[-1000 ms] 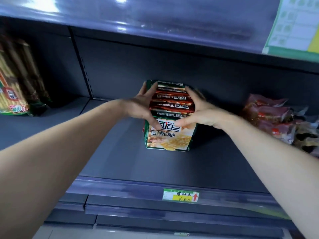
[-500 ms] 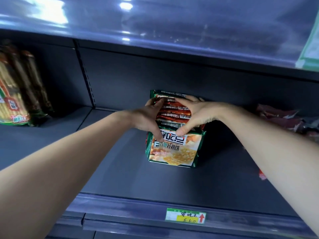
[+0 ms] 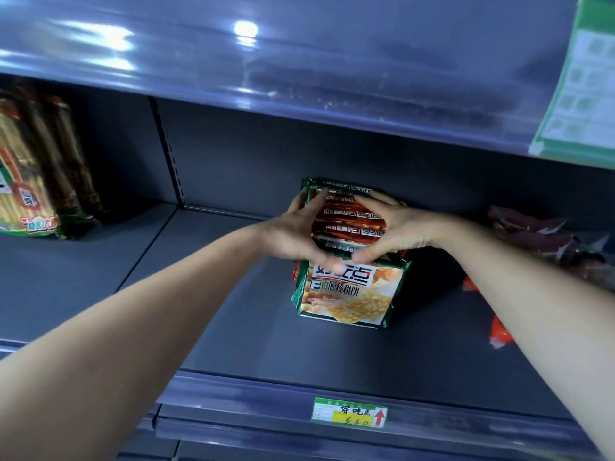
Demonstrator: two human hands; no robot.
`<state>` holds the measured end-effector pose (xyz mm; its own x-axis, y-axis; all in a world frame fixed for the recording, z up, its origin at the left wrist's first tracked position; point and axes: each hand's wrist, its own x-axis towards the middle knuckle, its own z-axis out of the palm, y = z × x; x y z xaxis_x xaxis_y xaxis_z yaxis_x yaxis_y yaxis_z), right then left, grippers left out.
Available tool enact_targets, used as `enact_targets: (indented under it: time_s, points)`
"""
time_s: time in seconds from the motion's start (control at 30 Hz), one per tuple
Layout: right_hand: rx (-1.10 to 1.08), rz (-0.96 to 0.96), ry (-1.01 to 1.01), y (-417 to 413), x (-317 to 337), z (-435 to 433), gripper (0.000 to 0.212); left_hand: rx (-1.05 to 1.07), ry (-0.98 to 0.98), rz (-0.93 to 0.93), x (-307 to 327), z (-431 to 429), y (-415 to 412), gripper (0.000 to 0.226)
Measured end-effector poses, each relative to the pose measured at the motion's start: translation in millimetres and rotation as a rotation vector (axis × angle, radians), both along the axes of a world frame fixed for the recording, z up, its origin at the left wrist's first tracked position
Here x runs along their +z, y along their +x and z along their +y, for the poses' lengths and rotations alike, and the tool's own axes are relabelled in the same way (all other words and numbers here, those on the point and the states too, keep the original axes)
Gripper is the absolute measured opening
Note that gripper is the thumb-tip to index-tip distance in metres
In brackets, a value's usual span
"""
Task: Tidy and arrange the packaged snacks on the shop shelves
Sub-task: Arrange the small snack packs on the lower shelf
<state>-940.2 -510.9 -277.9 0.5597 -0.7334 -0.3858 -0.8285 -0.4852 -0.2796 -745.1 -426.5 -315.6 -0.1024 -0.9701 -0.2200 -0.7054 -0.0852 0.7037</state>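
L hand (image 3: 293, 236), R hand (image 3: 401, 227) closed in round packs (image 3: 346, 296); label 香脆核桃饼.

Two hands show, the left hand (image 3: 289, 234) and the right hand (image 3: 399, 227). One row holds about six biscuit packets (image 3: 346, 297). About three long packs (image 3: 23, 181) stand at left. One price tag (image 3: 349, 412). Red bags (image 3: 539, 237) at right: uncountable.

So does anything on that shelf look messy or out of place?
Yes. The reddish packets at far right lie in a crumpled heap, and an orange packet sits apart nearer the shelf front. The green biscuit packs stand in a tidy row.
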Motion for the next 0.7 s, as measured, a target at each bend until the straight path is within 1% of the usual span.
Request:
enact_targets:
  time_s: [0.07,0.1,0.13,0.2,0.23,0.33,0.37,0.4,0.47,0.5,0.53,0.57,0.7]
  points:
    - [-0.078,-0.122,-0.057,0.7,-6.1,5.0,0.117,0.138,-0.028,0.239,-0.8,-2.7,1.0,0.122]
    - [-0.121,-0.172,-0.103,2.1,-10.0,6.4,0.102,0.204,-0.059,0.307,-1.0,-6.2,0.1,0.111]
    - [-0.167,-0.219,-0.127,3.5,-14.2,6.5,0.089,0.26,-0.084,0.343,-2.2,-11.2,-2.0,0.099]
    - [-0.248,-0.3,-0.122,6.3,-22.3,4.0,0.072,0.348,-0.086,0.407,-2.4,-22.4,-6.0,0.08]
    - [-0.275,-0.319,-0.123,8.0,-25.0,2.1,0.066,0.374,-0.069,0.435,-0.2,-27.5,-7.7,0.078]
    - [-0.306,-0.337,-0.169,9.3,-32.2,-3.4,0.054,0.428,0.002,0.548,-6.7,-48.3,-5.0,0.098]
    - [-0.313,-0.356,-0.178,9.5,-33.5,-5.1,0.052,0.444,0.009,0.565,-10.0,-54.3,-3.4,0.096]
    - [-0.322,-0.38,-0.181,9.9,-34.7,-6.8,0.05,0.452,0.005,0.566,-10.2,-55.0,-4.5,0.084]
    - [-0.357,-0.438,-0.165,9.4,-37.0,-9.8,0.048,0.418,-0.021,0.584,-8.1,-53.7,-8.3,0.041]
    - [-0.376,-0.467,-0.157,9.5,-37.9,-10.8,0.047,0.399,-0.019,0.594,-9.8,-56.1,-9.0,0.028]
    - [-0.392,-0.482,-0.153,10.1,-37.8,-11.3,0.046,0.376,-0.019,0.605,-10.4,-56.8,-9.8,0.027]
    - [-0.401,-0.483,-0.153,11.0,-37.6,-11.4,0.045,0.359,-0.018,0.621,-9.7,-55.9,-10.8,0.031]
    - [-0.42,-0.498,-0.161,12.6,-34.7,-8.5,0.043,0.354,0.027,0.66,-7.1,-52.5,-7.6,0.052]
